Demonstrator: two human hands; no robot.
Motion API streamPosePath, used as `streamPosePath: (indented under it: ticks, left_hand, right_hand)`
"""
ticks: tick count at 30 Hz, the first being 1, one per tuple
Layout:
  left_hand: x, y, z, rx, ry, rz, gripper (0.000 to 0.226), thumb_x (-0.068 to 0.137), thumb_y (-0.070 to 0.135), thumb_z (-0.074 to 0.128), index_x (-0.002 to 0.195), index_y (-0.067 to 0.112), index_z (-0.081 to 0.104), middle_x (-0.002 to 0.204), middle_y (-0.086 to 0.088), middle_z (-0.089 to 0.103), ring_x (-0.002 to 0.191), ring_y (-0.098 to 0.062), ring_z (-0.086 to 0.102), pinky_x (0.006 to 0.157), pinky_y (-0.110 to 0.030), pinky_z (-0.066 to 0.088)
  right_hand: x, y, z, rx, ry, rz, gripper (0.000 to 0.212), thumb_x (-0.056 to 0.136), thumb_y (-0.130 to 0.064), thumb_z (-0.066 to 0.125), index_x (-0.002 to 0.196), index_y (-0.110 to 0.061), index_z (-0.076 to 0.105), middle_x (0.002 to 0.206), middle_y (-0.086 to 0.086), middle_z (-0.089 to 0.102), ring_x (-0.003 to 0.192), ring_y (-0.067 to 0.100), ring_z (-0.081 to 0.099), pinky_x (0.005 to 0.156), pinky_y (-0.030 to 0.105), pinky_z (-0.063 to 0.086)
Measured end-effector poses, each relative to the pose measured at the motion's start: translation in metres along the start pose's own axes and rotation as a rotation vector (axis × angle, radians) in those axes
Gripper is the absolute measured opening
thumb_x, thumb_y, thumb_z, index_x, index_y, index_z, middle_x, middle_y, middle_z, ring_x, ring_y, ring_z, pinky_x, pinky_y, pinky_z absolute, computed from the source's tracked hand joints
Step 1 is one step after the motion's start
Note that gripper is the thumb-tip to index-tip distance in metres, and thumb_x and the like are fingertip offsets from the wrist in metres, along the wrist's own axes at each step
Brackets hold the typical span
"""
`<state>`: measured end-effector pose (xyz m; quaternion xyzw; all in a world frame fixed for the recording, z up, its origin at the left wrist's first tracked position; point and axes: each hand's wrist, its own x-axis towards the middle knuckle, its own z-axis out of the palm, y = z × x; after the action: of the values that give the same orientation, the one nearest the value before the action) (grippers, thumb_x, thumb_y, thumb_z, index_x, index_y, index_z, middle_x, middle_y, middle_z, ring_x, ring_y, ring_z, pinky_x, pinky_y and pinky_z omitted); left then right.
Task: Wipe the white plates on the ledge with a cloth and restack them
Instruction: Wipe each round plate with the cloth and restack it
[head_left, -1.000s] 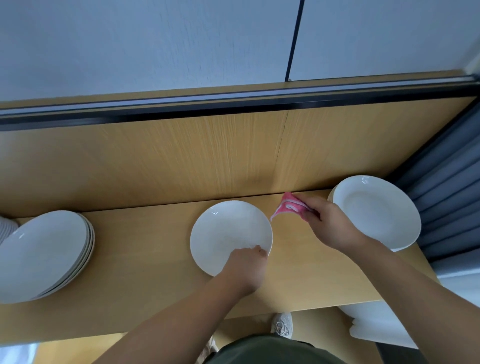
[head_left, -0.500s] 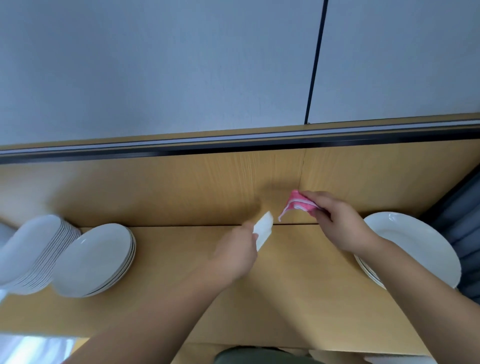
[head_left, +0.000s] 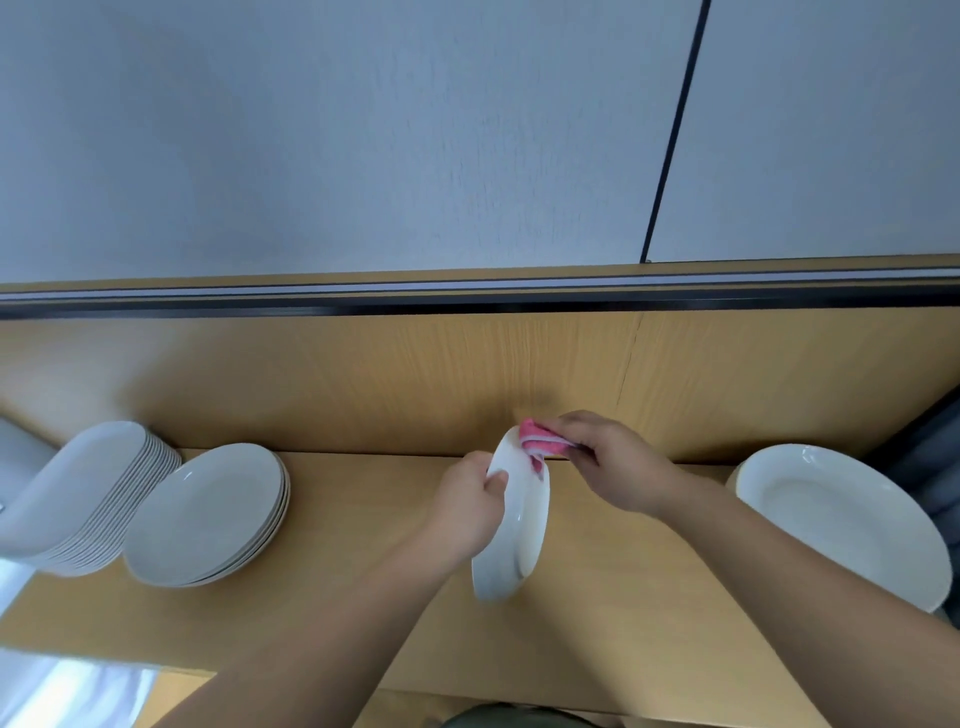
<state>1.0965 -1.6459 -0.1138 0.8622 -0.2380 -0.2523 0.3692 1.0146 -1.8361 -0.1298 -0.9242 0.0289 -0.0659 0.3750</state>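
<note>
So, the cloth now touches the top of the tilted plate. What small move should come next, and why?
Probably draw the pink cloth down across the plate's face. The right hand presses it only at the upper rim, the left hand holds the plate tilted on edge, and most of the face below looks unwiped.

Your view is evenly lit and soft, with a faint shadow on the wooden back panel (head_left: 519, 374) and small glints on the right plate stack (head_left: 852, 519); wide-angle bending stretches the edges, and slight blur softens detail.
</note>
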Motion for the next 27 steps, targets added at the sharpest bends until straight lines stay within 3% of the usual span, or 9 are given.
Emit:
streamPosePath:
  ticks: [4,7,10,13,19,22,27]
  left_hand:
    - [-0.001,-0.012,-0.016,-0.004,-0.012,0.025,0.024,0.097,0.019,0.045,0.118,0.022,0.056,0.102,0.003,0.064,0.091,-0.013,0.059,0.072,-0.028,0.048]
    - [0.002,-0.024,-0.037,0.035,-0.051,0.057,0.036,0.089,0.018,0.057,0.125,0.023,0.053,0.103,0.003,0.065,0.093,-0.014,0.061,0.077,-0.031,0.051]
    - [0.004,-0.038,-0.056,0.039,-0.135,0.040,0.053,0.076,0.014,0.072,0.126,0.023,0.053,0.101,0.001,0.067,0.093,-0.016,0.063,0.077,-0.033,0.054]
    - [0.002,-0.056,-0.065,-0.001,-0.119,-0.026,0.054,0.070,0.013,0.076,0.120,0.024,0.057,0.097,0.001,0.069,0.090,-0.016,0.066,0.077,-0.036,0.056]
    - [0.000,-0.092,-0.076,-0.042,-0.097,-0.111,0.037,0.072,0.016,0.077,0.104,0.027,0.061,0.085,0.010,0.067,0.076,-0.002,0.062,0.056,-0.013,0.040]
    - [0.000,-0.106,-0.078,-0.077,-0.091,-0.130,0.042,0.072,0.015,0.077,0.109,0.029,0.062,0.087,0.014,0.068,0.077,0.003,0.062,0.057,-0.010,0.042]
    - [0.004,-0.123,-0.079,-0.165,-0.111,-0.157,0.051,0.073,0.012,0.079,0.116,0.030,0.059,0.095,0.013,0.069,0.085,0.000,0.064,0.066,-0.012,0.050]
  right_hand:
    - [0.020,-0.009,0.038,0.066,-0.072,0.072,0.052,0.099,-0.006,0.045,0.145,-0.028,0.043,0.120,-0.009,0.053,0.109,0.010,0.051,0.091,0.018,0.040]
    - [0.032,-0.020,0.062,0.151,-0.130,0.097,0.054,0.100,-0.021,0.050,0.151,-0.027,0.033,0.146,-0.011,0.038,0.131,0.005,0.040,0.108,0.019,0.032]
    - [0.047,-0.028,0.083,0.157,-0.145,0.100,0.055,0.099,-0.033,0.052,0.150,-0.026,0.033,0.152,-0.009,0.030,0.136,0.007,0.034,0.110,0.015,0.025]
    - [0.063,-0.038,0.102,0.122,-0.127,0.106,0.049,0.100,-0.035,0.051,0.147,-0.025,0.041,0.150,-0.004,0.034,0.134,0.011,0.037,0.105,0.013,0.025]
    - [0.094,-0.042,0.131,0.094,-0.188,0.050,0.030,0.101,-0.027,0.049,0.127,-0.029,0.063,0.123,0.001,0.056,0.112,0.017,0.052,0.097,0.032,0.043]
    - [0.103,-0.038,0.136,0.066,-0.219,0.068,0.030,0.101,-0.024,0.047,0.125,-0.031,0.064,0.123,-0.002,0.056,0.110,0.013,0.052,0.095,0.027,0.042]
    - [0.113,-0.017,0.140,0.102,-0.223,0.259,0.031,0.102,-0.026,0.044,0.126,-0.036,0.062,0.125,-0.014,0.060,0.115,0.007,0.053,0.093,0.018,0.037]
